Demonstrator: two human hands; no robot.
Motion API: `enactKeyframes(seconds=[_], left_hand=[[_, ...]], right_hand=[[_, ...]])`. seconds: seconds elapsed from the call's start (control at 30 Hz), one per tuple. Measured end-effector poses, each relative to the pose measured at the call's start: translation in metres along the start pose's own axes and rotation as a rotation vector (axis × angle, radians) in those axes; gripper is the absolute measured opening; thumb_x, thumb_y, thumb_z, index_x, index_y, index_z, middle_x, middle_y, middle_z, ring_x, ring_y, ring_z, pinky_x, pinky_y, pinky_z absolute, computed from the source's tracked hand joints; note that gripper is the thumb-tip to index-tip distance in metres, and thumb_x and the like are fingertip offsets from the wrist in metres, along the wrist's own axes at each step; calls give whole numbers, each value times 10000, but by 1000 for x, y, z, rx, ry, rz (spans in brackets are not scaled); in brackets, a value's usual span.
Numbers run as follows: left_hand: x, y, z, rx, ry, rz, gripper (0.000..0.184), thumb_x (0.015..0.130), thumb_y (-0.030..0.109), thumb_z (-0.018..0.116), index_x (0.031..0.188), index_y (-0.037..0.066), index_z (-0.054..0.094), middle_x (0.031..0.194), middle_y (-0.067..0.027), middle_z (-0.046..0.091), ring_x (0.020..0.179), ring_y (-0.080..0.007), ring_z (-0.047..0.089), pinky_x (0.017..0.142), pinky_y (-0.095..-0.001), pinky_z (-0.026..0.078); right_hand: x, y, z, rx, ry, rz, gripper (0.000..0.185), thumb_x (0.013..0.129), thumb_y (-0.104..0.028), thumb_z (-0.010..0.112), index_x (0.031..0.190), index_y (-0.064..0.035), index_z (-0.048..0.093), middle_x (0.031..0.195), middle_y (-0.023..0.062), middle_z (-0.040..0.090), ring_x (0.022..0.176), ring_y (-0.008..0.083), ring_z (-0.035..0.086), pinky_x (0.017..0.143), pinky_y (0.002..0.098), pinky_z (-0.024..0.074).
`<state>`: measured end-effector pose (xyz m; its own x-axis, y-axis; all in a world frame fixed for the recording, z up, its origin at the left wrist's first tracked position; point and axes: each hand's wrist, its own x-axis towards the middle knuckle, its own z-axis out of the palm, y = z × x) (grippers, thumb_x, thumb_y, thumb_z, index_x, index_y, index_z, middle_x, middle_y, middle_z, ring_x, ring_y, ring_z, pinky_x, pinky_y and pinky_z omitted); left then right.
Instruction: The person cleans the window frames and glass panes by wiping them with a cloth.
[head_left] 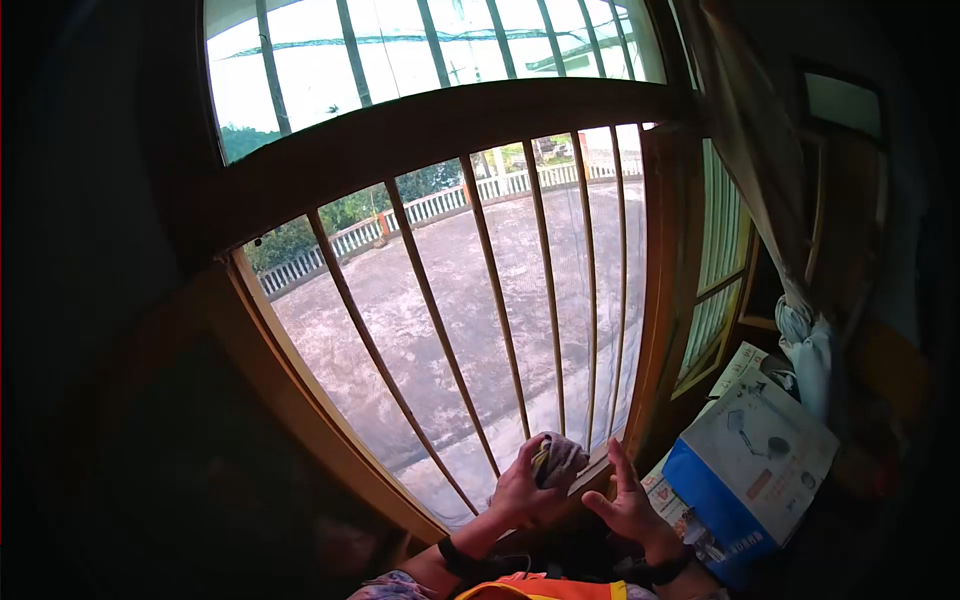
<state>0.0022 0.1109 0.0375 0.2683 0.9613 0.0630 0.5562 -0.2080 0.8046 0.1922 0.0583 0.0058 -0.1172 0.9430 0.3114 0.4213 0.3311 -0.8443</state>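
Note:
In front of the lower part of a barred window, my left hand (520, 494) is closed around a bunched greyish cloth (566, 458). Something with yellow and dark streaks shows between the fingers and the cloth, too small to name. To the right, my right hand (632, 508) is raised with thumb and fingers apart and nothing in it. The hands are close together but not touching. Behind them stand the window bars (497, 290) and the wooden window frame (440, 115).
At the lower right stands a white and blue box (765, 450) with utensils printed on it, beside other printed cartons (740, 368). A knotted curtain (765, 180) hangs above it, next to an opened window panel (718, 270). A paved yard (400, 310) lies outside.

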Motion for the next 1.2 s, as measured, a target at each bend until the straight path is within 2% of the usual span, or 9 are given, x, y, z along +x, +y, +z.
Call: enactKeyframes(seconds=[0.17,0.3,0.4,0.6,0.73,0.8,0.97,1.03,1.2], left_hand=[[4,-21,6,-745,-24,37,724,735,248,648,1257,58,183,1178,-166,439,1070,-252,472,896,-342,385],[0,-17,-22,-1066,-129,-3,731,825,298,562,1333,87,80,1309,-144,278,1184,-223,342,972,-333,298],[-5,-25,-64,-815,45,231,622,852,297,517,1346,123,182,1271,-111,320,1147,-208,384,876,-332,368],[-36,-44,-82,-854,35,147,356,854,180,527,1165,46,417,933,-60,561,829,-136,556,693,-249,417],[-53,-70,-75,-852,27,18,296,849,179,537,1104,42,479,903,-67,570,813,-138,560,687,-255,422],[-58,-76,-78,-839,54,-34,291,844,180,546,1095,43,488,890,-69,571,814,-138,559,688,-256,424],[-67,-89,-76,-824,102,-65,272,831,181,560,1060,48,501,814,-52,592,767,-124,553,676,-257,417],[-67,-92,-70,-833,73,-66,262,834,175,553,1055,46,500,820,-44,585,765,-114,546,674,-248,416],[-70,-115,-48,-866,-62,-210,267,836,165,553,1063,37,493,838,-26,556,784,-92,519,712,-234,423]], right_hand=[[20,-17,30,683,-34,178,1047,692,-376,705,1363,-92,-47,1361,194,213,1249,286,261,1006,364,246],[52,-31,58,781,-101,-84,788,707,-124,687,1323,-46,201,1247,99,372,1158,189,363,952,313,321],[94,-74,27,982,8,-62,628,698,-55,637,1256,-27,349,1100,66,502,995,141,489,832,265,419],[262,-193,-60,405,617,-807,549,746,-166,608,1218,9,391,1111,117,514,986,166,521,777,280,446],[296,-284,-39,134,745,-634,465,788,-191,590,1191,-36,418,1076,179,517,1020,277,512,800,350,445],[309,-298,10,-302,1091,-1080,442,783,-203,596,1169,-68,429,1076,147,501,938,277,529,732,376,460],[274,-323,23,-177,381,-1532,388,763,-124,614,1134,-147,501,1101,73,476,965,259,485,775,397,416],[272,-314,28,-402,732,-1506,290,764,-183,612,1047,-212,555,1040,26,517,917,219,494,812,364,386],[246,-273,45,-687,474,-1236,598,743,-376,655,1222,-145,382,1104,52,443,905,258,465,780,449,405]])
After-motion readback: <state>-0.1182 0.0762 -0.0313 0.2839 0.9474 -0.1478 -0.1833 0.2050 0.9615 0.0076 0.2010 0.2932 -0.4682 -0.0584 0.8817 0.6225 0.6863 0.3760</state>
